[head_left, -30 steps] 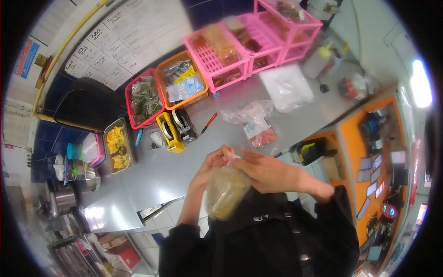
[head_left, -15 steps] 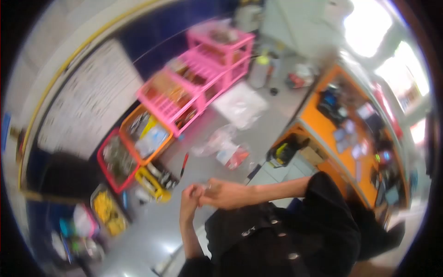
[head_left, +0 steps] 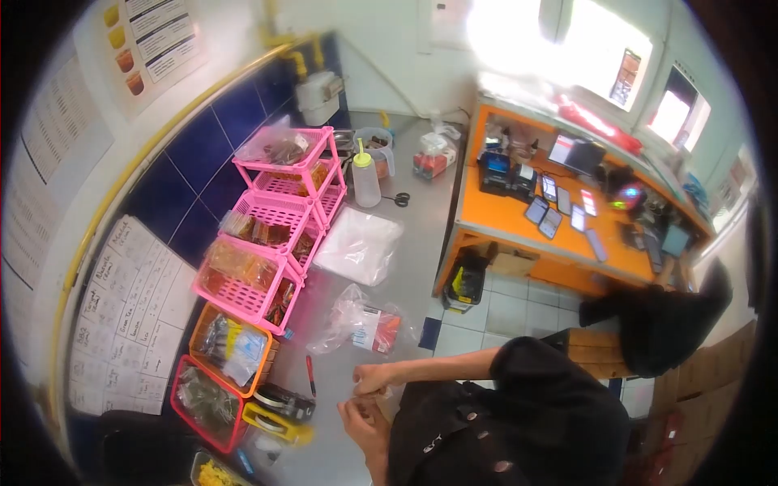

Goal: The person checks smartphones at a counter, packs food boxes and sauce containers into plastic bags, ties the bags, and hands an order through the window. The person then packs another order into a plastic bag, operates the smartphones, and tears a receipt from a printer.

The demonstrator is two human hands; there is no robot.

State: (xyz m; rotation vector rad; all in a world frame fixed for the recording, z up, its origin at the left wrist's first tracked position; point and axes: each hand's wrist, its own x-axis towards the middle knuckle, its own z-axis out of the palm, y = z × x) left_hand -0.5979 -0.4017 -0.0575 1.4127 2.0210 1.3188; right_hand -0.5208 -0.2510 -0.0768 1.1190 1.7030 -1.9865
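Observation:
My right hand is closed above the steel counter, its fingers curled near my body. My left hand lies just below it, fingers bent inward and pressed together. Between the two hands may be something small and pale, too blurred to name. A red pen-like object lies on the counter a little left of my right hand. Beyond my hands is a red and white packet with a clear plastic bag beside it. A yellow tape dispenser sits left of my left hand.
Pink stacked baskets line the wall, with an orange basket and a red basket nearer. White plastic sheets, scissors and a squeeze bottle are farther back. An orange desk holds several phones.
The view has turned and sharpened, showing more of the back wall and desk. My hands, pressed together before, now sit slightly apart, right above left.

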